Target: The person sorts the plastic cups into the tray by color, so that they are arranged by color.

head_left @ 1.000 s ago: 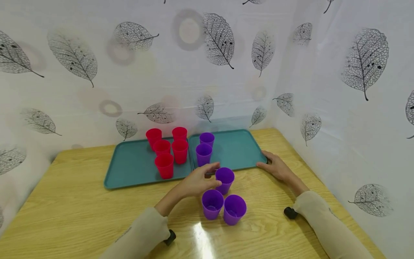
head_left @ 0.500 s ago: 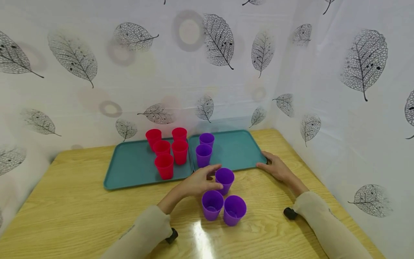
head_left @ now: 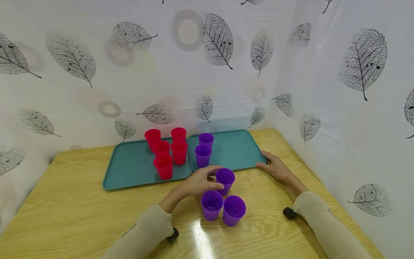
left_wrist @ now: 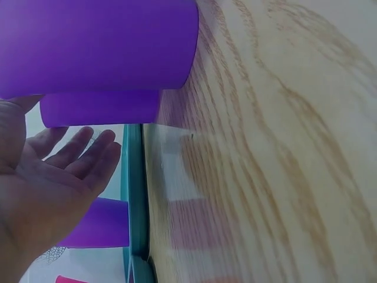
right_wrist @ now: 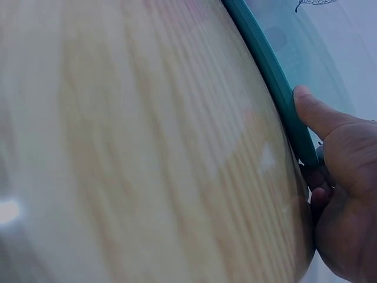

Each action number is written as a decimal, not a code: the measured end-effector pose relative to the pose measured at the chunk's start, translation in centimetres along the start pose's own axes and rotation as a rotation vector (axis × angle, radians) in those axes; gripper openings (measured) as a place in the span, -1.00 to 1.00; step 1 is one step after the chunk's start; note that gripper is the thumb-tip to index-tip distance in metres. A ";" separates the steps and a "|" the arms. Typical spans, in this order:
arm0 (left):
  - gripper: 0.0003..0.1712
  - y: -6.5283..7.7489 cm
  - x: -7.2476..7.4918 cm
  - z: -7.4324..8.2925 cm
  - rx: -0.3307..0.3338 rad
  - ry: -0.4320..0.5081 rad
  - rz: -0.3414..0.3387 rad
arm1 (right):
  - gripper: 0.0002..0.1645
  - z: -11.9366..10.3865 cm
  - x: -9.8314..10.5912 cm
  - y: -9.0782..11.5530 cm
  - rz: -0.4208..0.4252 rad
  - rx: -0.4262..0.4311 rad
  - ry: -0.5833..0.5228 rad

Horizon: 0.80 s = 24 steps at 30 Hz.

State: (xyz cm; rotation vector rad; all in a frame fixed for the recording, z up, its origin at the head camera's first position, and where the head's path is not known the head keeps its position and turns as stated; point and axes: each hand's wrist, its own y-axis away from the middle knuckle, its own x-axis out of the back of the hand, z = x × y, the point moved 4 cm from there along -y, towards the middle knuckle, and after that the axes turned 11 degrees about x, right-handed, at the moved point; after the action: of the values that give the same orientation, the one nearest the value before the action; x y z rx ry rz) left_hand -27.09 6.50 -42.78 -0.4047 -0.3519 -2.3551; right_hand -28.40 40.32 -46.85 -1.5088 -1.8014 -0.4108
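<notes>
Three purple cups stand upright on the wooden table in front of the trays. My left hand (head_left: 203, 181) is at the left side of the rearmost of them, a purple cup (head_left: 226, 181). Its thumb is at the cup's front and the other fingers reach behind, loosely bent, with fingertips right at the wall in the left wrist view. The thumb is partly hidden there by a nearer purple cup (left_wrist: 100, 44). My right hand (head_left: 275, 167) grips the near right corner of the right teal tray (head_left: 239, 149), thumb on the rim (right_wrist: 277, 76) and other fingers around the corner.
Two purple cups (head_left: 203, 155) stand at the left of the right tray. Several red cups (head_left: 163, 167) stand on the left teal tray (head_left: 129, 167), side by side with it. Two more purple cups (head_left: 234, 212) are nearest me. A leaf-print curtain (head_left: 155, 82) hangs behind.
My left hand has shifted slightly right, closer in on the rearmost loose purple cup, which has barely moved. My right hand stays at the tray corner.
</notes>
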 end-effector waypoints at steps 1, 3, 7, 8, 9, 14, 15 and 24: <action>-0.23 -0.1 0.0 0.0 0.000 0.007 0.002 | -0.06 0.0 0.0 0.0 0.001 0.000 -0.003; -0.26 -0.3 -0.1 -0.1 0.001 0.017 0.006 | -0.06 0.0 0.0 0.0 0.002 0.002 -0.009; -0.30 -0.6 -0.3 0.0 0.000 0.035 0.005 | -0.06 0.0 0.1 0.1 0.000 0.005 -0.010; -0.31 -0.7 -0.2 0.0 -0.002 0.037 0.008 | -0.06 0.1 0.1 0.1 0.000 0.003 -0.009; -0.32 -0.8 -0.2 0.2 -0.009 0.041 0.011 | -0.06 0.1 0.1 0.1 0.000 0.000 -0.004; -0.37 -1.7 0.2 0.8 -0.034 0.076 0.067 | -0.05 0.4 0.2 0.1 0.004 -0.004 0.011; -0.36 -2.0 0.3 1.0 -0.038 0.085 0.083 | -0.05 0.4 0.2 0.1 0.006 -0.002 0.012; -0.23 -5.2 1.0 2.2 -0.034 0.170 0.255 | -0.06 0.3 0.1 -0.1 0.012 0.012 0.004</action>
State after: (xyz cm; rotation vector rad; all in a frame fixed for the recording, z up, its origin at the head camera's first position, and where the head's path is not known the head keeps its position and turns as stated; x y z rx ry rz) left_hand -30.94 10.34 -41.10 -0.2463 -0.1685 -2.1300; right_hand -28.63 40.57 -46.94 -1.5083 -1.7879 -0.3964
